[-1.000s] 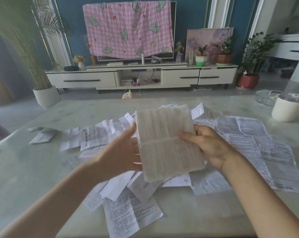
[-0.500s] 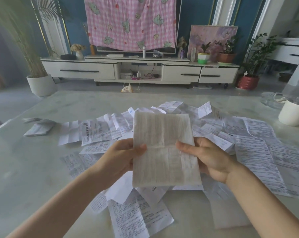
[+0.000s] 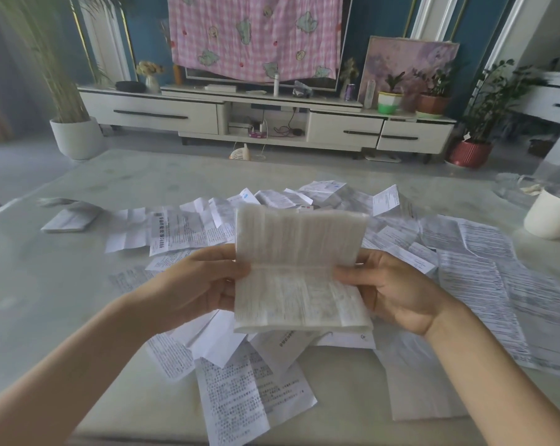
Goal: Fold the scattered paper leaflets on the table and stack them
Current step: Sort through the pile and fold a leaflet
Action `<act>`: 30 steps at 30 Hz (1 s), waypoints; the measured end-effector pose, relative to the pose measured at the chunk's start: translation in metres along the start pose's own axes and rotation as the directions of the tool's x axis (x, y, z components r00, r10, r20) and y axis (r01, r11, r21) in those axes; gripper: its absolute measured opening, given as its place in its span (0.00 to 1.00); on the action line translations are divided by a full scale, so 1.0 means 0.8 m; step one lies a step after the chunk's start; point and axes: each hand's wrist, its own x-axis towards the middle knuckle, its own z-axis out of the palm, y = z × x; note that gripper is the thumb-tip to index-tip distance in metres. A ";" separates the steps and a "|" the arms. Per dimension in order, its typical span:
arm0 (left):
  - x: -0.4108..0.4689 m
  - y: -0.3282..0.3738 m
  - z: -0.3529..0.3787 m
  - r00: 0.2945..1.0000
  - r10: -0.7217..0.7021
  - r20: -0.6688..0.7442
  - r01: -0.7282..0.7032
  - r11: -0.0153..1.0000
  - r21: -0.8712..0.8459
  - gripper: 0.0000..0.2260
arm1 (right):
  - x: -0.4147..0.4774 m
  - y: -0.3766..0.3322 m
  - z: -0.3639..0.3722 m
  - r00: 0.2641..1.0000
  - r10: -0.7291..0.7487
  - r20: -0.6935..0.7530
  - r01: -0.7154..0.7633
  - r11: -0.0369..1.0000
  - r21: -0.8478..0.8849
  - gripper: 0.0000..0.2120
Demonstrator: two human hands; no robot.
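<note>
Leaflet (image 3: 299,284), bent along crease across middle, held above desk (image 3: 46,310) centre. Left grip (image 3: 204,284) clamped on its left edge at crease, thumb in front. Right grip (image 3: 397,294) clamped on right edge likewise. Scattered leaflets (image 3: 497,284) lie beneath, spreading to 3 o'clock. Folded leaflets (image 3: 69,218) at 10 o'clock, apart from heap.

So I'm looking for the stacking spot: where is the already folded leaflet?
In the head view, the folded leaflet lies far left on the table, apart from the scattered leaflets.
</note>
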 end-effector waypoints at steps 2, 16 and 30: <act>-0.002 0.003 -0.001 0.999 0.033 0.015 -0.033 0.999 0.036 0.15 | 0.001 0.000 0.001 1.000 -0.030 0.005 0.030 0.999 0.028 0.12; -0.007 0.004 0.003 0.994 0.077 -0.071 -0.087 0.987 -0.135 0.12 | 0.005 0.006 0.008 0.937 -0.345 -0.057 0.312 0.900 -0.304 0.17; -0.008 -0.001 -0.002 0.981 0.164 -0.105 -0.103 0.895 0.433 0.04 | -0.022 -0.013 -0.001 0.970 -0.239 0.042 0.230 0.856 -0.463 0.21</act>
